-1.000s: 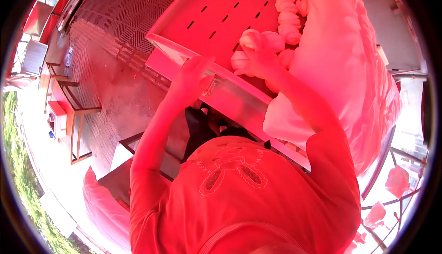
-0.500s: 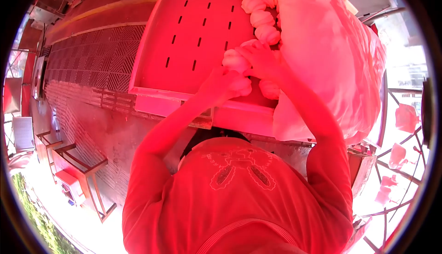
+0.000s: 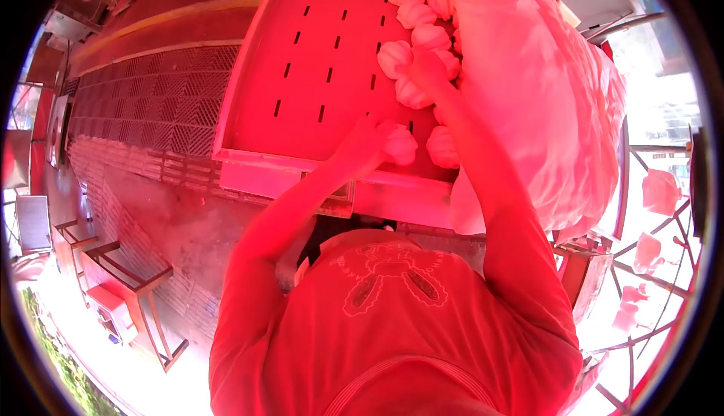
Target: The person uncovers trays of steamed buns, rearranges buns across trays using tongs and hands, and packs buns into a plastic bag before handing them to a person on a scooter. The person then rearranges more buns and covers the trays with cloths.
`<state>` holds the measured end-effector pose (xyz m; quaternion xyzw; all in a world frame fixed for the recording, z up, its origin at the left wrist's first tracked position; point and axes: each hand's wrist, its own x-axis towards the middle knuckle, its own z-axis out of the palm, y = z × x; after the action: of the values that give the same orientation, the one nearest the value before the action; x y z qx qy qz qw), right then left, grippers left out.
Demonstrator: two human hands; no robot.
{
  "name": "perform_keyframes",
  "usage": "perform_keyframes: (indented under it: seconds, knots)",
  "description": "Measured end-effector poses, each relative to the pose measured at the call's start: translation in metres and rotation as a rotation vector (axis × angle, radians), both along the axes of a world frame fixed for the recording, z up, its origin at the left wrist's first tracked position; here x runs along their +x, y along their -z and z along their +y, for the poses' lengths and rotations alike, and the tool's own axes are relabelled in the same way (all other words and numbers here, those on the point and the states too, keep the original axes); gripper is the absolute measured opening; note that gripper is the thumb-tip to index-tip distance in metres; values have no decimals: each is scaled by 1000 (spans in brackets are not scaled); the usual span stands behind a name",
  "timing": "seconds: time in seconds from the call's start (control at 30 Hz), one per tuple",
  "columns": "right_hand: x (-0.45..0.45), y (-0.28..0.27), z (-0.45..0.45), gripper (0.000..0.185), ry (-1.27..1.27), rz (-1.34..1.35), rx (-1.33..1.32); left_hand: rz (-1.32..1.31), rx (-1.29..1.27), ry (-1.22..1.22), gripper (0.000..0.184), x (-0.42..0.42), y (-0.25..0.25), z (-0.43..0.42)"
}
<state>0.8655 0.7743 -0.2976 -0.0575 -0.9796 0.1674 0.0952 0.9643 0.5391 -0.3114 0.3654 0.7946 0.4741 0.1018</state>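
Observation:
Twisted pale dough rolls lie in a row along the right part of a slotted tray (image 3: 302, 133). My left hand (image 3: 360, 144) is at the near end, its fingers closed around the side of one twisted dough roll (image 3: 400, 146). Farther up, my right hand (image 3: 427, 69) reaches down among the rolls, fingers curled and partly hidden. It grips a roll (image 3: 394, 59) at the left of the row, and another roll (image 3: 413, 93) sits just under it. One more roll (image 3: 443, 147) rests beside my right forearm, near the cloth.
A large, bulky pale cloth (image 3: 535, 99) covers the tray's right side. The tray's raised front edge (image 3: 286, 161) is close to my body. On the left are a patterned floor mat (image 3: 151, 99) and a low wooden frame (image 3: 132, 265). Everything looks tinted red.
My right hand has moved away from my body, and the rolls by it now lie farther up the tray. My left hand stays at the near roll, which now stands apart from the others.

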Motion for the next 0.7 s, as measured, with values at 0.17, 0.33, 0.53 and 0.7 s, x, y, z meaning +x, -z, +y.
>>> perform_keyframes:
  seconds: [0.17, 0.33, 0.53, 0.7]
  knots:
    - [14, 18, 6, 16, -470, -182, -4, -992, 592, 88, 39, 4, -26, 14]
    - [44, -1, 5, 33, -417, -107, -3, -1201, 687, 176, 40, -12, -31, 17]
    - [123, -79, 137, 57, 83, 521, 67, -1055, 633, 12, 40, -100, -53, 27]
    - [284, -70, 298, 68, 1210, 75, 184, -1043, 595, 18, 41, -144, -44, 82]
